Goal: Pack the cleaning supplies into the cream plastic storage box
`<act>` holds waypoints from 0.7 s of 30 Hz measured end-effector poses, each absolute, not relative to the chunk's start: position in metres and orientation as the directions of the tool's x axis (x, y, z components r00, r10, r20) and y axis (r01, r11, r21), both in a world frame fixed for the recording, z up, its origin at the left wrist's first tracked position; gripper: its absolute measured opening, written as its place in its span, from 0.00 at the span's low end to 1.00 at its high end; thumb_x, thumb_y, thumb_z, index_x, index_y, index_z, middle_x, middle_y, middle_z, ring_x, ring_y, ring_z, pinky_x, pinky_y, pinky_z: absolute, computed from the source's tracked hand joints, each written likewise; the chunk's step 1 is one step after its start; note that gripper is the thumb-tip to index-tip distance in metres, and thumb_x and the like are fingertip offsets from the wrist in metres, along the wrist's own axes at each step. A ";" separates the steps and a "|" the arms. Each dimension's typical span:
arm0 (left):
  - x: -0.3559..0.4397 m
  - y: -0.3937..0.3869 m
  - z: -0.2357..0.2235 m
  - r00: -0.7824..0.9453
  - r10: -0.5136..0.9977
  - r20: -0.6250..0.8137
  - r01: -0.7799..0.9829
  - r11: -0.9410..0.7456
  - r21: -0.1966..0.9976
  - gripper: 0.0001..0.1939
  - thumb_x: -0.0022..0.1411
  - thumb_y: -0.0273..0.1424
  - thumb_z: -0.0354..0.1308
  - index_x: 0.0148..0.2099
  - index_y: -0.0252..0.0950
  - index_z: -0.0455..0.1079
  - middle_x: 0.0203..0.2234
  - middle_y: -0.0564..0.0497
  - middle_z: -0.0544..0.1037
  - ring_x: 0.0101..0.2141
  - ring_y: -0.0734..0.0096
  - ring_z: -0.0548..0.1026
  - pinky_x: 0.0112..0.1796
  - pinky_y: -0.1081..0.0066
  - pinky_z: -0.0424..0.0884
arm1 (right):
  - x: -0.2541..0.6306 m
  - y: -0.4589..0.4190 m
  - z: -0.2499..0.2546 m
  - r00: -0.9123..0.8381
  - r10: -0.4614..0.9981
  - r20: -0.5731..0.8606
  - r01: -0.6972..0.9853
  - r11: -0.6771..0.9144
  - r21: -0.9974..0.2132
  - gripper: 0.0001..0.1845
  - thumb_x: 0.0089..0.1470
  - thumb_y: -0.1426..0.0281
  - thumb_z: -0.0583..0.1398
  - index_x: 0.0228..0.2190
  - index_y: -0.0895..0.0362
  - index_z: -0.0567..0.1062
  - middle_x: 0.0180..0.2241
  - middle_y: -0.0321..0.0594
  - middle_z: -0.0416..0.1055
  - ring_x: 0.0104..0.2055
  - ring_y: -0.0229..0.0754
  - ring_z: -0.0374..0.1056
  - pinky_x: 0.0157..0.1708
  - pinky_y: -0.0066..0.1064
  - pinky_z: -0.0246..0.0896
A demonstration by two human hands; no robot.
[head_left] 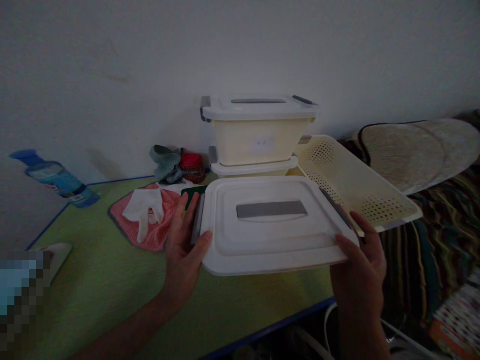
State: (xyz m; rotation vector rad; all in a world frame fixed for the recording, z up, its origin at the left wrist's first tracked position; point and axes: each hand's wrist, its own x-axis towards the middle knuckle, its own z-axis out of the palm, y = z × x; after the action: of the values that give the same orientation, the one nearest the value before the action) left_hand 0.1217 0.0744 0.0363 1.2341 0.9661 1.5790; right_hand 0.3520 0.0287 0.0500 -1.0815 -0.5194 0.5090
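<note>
My left hand (184, 250) grips the left side of a white plastic storage box lid (262, 240), thumb on top by the grey clip. On the opposite side, my right hand (358, 255) holds the edge with its thumb over the top. A grey handle (272, 209) runs across the lid's middle, and the lid hangs over the table, tilted towards me. Whether a box body is under it cannot be seen. Behind it, a cream storage box (258, 142) with a white lid and grey clips stands on another lidded box (255, 167), which is partly hidden.
A cream perforated basket (360, 185) sits at the right, beside a rolled beige bundle (420, 150) on striped cloth. On the green table (123, 295) are a blue bottle (62, 182), a pink cloth (123, 212) with a white glove-like item (146, 207), and a red container (192, 167).
</note>
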 end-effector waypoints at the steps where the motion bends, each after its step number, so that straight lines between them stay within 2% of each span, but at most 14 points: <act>1: 0.122 0.074 0.037 -0.108 0.952 0.286 -0.178 -0.302 0.937 0.35 0.54 0.32 0.59 0.62 0.49 0.51 0.60 0.49 0.59 0.60 0.59 0.56 0.57 0.59 0.56 | 0.352 0.029 0.050 0.764 0.624 0.164 -0.122 0.389 -0.913 0.27 0.34 0.70 0.66 0.41 0.52 0.69 0.48 0.41 0.70 0.52 0.49 0.64 0.51 0.44 0.59; 5: 0.122 0.073 0.039 -0.097 0.950 0.295 -0.168 -0.308 0.936 0.35 0.56 0.31 0.58 0.63 0.50 0.48 0.61 0.50 0.56 0.61 0.60 0.53 0.59 0.58 0.53 | 0.352 0.029 0.050 0.749 0.631 0.200 -0.107 0.414 -0.904 0.24 0.36 0.71 0.66 0.40 0.53 0.69 0.48 0.41 0.71 0.52 0.49 0.64 0.52 0.45 0.58; 10: 0.122 0.073 0.043 -0.108 0.939 0.326 -0.125 -0.338 0.933 0.35 0.56 0.29 0.58 0.63 0.49 0.49 0.61 0.51 0.57 0.63 0.63 0.43 0.60 0.60 0.50 | 0.351 0.028 0.055 0.763 0.626 0.162 -0.144 0.409 -0.901 0.27 0.31 0.71 0.67 0.39 0.53 0.70 0.48 0.43 0.70 0.53 0.53 0.63 0.54 0.52 0.52; 14: 0.121 0.072 0.043 -0.089 0.941 0.327 -0.132 -0.337 0.932 0.37 0.57 0.29 0.57 0.64 0.51 0.45 0.62 0.50 0.54 0.62 0.61 0.49 0.58 0.59 0.54 | 0.350 0.028 0.058 0.773 0.622 0.124 -0.180 0.403 -0.897 0.28 0.28 0.72 0.68 0.37 0.53 0.70 0.47 0.44 0.71 0.54 0.54 0.63 0.54 0.52 0.52; 21: 0.121 0.071 0.045 -0.066 0.935 0.350 -0.113 -0.355 0.928 0.37 0.58 0.29 0.56 0.64 0.52 0.43 0.63 0.51 0.52 0.61 0.61 0.52 0.57 0.60 0.57 | 0.350 0.027 0.059 0.764 0.629 0.145 -0.158 0.400 -0.903 0.27 0.29 0.73 0.67 0.36 0.53 0.70 0.45 0.43 0.73 0.52 0.54 0.64 0.53 0.52 0.53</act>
State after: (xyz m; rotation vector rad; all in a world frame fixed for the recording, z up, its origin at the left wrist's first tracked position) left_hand 0.1208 0.0712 0.0453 1.3499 0.9554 1.5596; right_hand 0.3501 0.0271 0.0592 -1.0503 -0.5151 0.5260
